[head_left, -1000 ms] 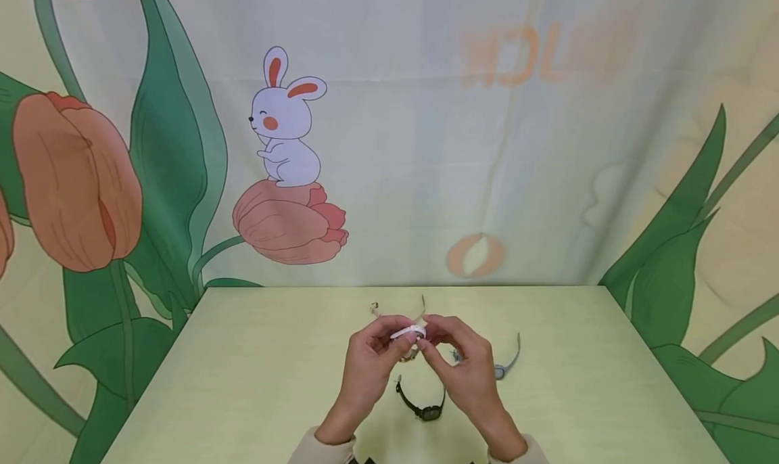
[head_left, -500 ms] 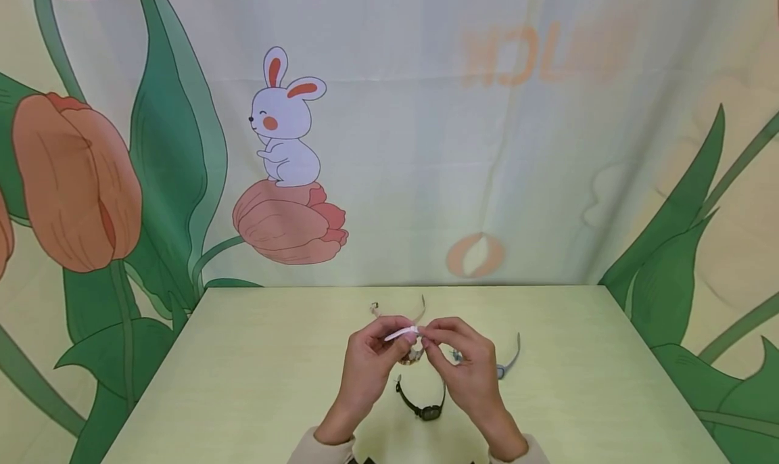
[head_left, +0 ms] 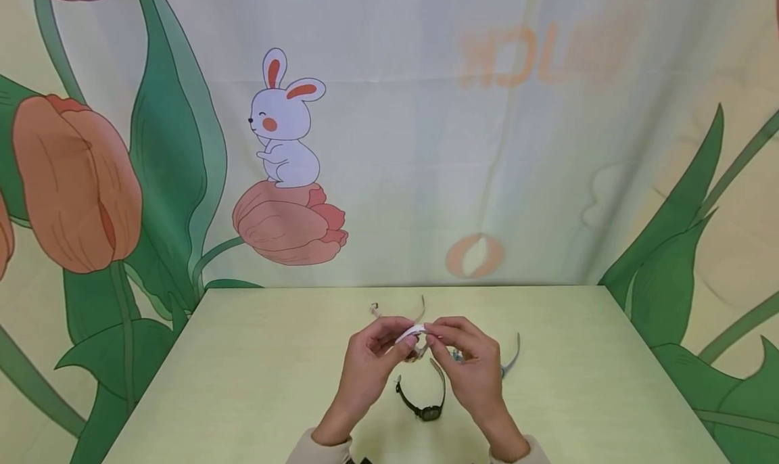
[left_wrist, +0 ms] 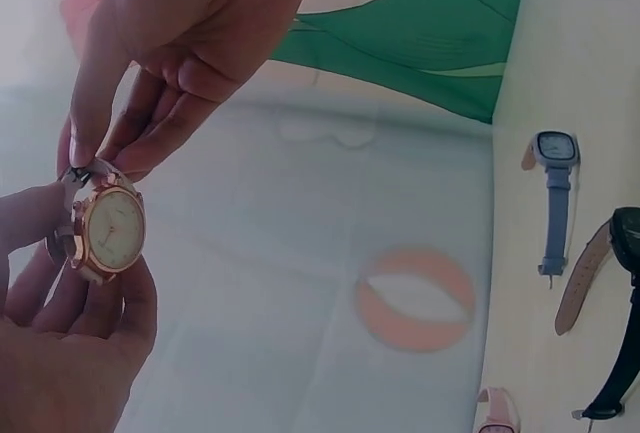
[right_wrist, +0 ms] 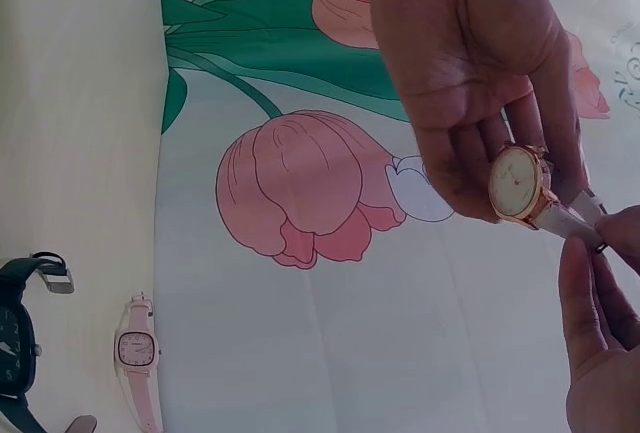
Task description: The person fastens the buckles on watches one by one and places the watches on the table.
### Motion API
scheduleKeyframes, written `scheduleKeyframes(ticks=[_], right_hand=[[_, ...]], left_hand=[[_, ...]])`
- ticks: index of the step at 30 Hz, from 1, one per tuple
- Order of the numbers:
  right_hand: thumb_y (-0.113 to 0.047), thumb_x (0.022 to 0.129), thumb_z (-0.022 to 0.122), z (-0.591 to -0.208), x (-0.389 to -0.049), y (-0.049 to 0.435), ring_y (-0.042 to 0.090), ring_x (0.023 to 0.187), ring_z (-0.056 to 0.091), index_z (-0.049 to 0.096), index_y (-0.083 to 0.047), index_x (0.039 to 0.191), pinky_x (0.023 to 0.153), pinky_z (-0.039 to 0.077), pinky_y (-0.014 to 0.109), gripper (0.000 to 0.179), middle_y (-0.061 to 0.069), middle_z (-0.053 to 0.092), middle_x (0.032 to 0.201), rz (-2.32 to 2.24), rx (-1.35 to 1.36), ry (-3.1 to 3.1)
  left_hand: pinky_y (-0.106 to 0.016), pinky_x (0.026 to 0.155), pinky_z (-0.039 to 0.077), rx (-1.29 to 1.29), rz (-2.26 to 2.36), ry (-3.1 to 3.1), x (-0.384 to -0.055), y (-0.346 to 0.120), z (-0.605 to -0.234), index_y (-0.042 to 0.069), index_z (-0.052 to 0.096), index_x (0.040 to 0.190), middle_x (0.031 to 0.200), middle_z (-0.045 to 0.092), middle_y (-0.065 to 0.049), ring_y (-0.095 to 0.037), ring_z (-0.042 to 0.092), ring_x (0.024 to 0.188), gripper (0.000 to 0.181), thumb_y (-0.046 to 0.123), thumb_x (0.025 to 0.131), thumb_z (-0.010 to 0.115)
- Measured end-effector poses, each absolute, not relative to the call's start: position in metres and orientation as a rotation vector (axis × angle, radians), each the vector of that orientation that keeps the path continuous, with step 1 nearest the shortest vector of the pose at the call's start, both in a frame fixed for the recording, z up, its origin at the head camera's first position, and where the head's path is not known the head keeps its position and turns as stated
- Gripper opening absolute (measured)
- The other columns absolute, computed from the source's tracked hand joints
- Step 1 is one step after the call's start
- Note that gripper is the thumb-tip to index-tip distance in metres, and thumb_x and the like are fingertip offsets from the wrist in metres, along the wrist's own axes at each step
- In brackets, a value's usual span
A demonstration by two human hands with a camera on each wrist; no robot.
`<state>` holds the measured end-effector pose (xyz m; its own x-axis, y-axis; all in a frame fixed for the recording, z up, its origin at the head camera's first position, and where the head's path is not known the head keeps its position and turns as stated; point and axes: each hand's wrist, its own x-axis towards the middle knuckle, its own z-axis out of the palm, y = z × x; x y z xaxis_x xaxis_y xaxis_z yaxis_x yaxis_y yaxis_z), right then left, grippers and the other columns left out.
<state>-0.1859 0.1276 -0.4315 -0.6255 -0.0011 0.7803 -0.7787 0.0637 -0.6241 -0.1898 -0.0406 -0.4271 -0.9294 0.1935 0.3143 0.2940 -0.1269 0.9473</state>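
Both hands hold a wristwatch point(head_left: 411, 331) with a white strap and a rose-gold case, raised above the table. Its pale dial point(left_wrist: 115, 230) faces the left wrist camera. My left hand point(head_left: 366, 366) curls its fingers round the case and one strap part. With thumb and fingertips, my right hand point(head_left: 475, 359) pinches the strap on the other side. A metal buckle shows between the hands in the left wrist view. From the right wrist, the strap point(right_wrist: 565, 221) runs from the case to the right fingertips. Fingers hide part of the strap.
A black watch point(head_left: 431, 413) lies on the table point(head_left: 243, 383) below the hands. To the right is a blue watch point(left_wrist: 556, 148), partly behind the right hand in the head view. A pink watch point(right_wrist: 137, 348) lies farther back. A printed curtain point(head_left: 389, 180) hangs behind the table.
My right hand has shifted slightly right. The white strap has turned between the fingers and now arches from one hand to the other. My left hand has stayed nearly still.
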Motion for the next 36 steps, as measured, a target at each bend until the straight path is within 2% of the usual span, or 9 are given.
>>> scheduleKeyframes(ticks=[4, 9, 17, 28, 36], right_hand=[[0.011, 0.083, 0.07, -0.4305, -0.1857, 0.1285, 0.012, 0.085, 0.066, 0.073, 0.009, 0.098, 0.073, 0.057, 0.019, 0.015, 0.022, 0.065, 0.092, 1.647, 0.727, -1.74], [0.008, 0.084, 0.071, -0.4321, -0.184, 0.1298, 0.013, 0.085, 0.066, 0.072, 0.009, 0.098, 0.072, 0.057, 0.019, 0.014, 0.022, 0.065, 0.092, 1.676, 0.699, -1.742], [0.014, 0.083, 0.069, -0.4346, -0.1863, 0.1305, 0.007, 0.092, 0.066, 0.07, 0.009, 0.101, 0.075, 0.058, 0.021, 0.019, 0.02, 0.065, 0.096, 1.739, 0.695, -1.748], [0.003, 0.088, 0.069, -0.4377, -0.1854, 0.1313, 0.01, 0.095, 0.067, 0.067, -0.003, 0.113, 0.077, 0.059, 0.026, 0.025, 0.015, 0.069, 0.104, 1.649, 0.699, -1.95], [0.007, 0.085, 0.07, -0.4321, -0.189, 0.1289, 0.015, 0.092, 0.068, 0.071, -0.006, 0.107, 0.077, 0.058, 0.024, 0.026, 0.013, 0.072, 0.1, 1.5, 0.774, -1.936]], left_hand=[[-0.027, 0.094, 0.053, -0.537, -2.119, -2.125, -0.1913, -0.0444, -0.4289, 0.009, 0.067, 0.114, 0.113, 0.068, -0.009, -0.013, 0.066, 0.102, 0.027, 0.015, 0.088, 0.074], [-0.029, 0.094, 0.052, -0.476, -2.076, -2.194, -0.1926, -0.0464, -0.4324, 0.014, 0.07, 0.11, 0.114, 0.067, -0.003, -0.014, 0.065, 0.101, 0.024, 0.017, 0.087, 0.076], [-0.028, 0.096, 0.051, -0.499, -2.054, -2.115, -0.1948, -0.0475, -0.4348, 0.01, 0.071, 0.106, 0.109, 0.071, -0.008, -0.011, 0.066, 0.099, 0.02, 0.013, 0.087, 0.074], [-0.033, 0.099, 0.049, -0.465, -2.1, -2.053, -0.1923, -0.0501, -0.4337, 0.009, 0.071, 0.106, 0.102, 0.072, -0.009, -0.011, 0.067, 0.097, 0.022, 0.015, 0.086, 0.076], [-0.031, 0.099, 0.049, -0.491, -2.074, -2.1, -0.193, -0.0503, -0.4361, 0.007, 0.071, 0.106, 0.109, 0.07, -0.011, -0.009, 0.067, 0.097, 0.022, 0.014, 0.086, 0.076]])
